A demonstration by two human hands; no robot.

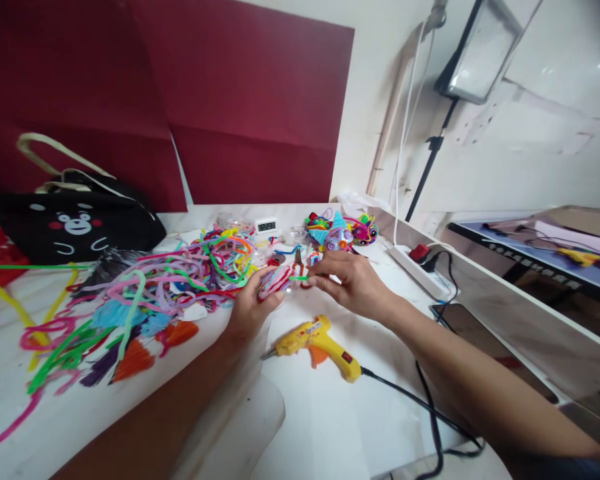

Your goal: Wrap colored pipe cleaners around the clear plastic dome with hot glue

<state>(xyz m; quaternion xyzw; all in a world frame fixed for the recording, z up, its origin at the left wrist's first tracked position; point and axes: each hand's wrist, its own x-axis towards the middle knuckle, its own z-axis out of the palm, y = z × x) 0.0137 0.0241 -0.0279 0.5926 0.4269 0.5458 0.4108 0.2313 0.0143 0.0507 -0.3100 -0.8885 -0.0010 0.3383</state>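
Note:
My left hand (253,303) is wrapped round a rounded craft piece (276,281) striped in pink, red and white. At the right side of that piece, my right hand (347,280) has its fingers pinched on a short green pipe cleaner (300,278), whose end reaches toward the piece. Just below both hands a yellow glue gun (320,347) lies on white paper, its nozzle pointing left. Behind my fingers stand small pliers (299,257), partly hidden. A tangled heap of coloured pipe cleaners (180,273) spreads left of my left hand.
Finished-looking colourful figures (337,233) and a small digital clock (266,227) stand at the back. A black bag (75,223) is at the left. On the right are a white power strip (420,270), a phone (495,347) and the glue gun's black cord (415,393).

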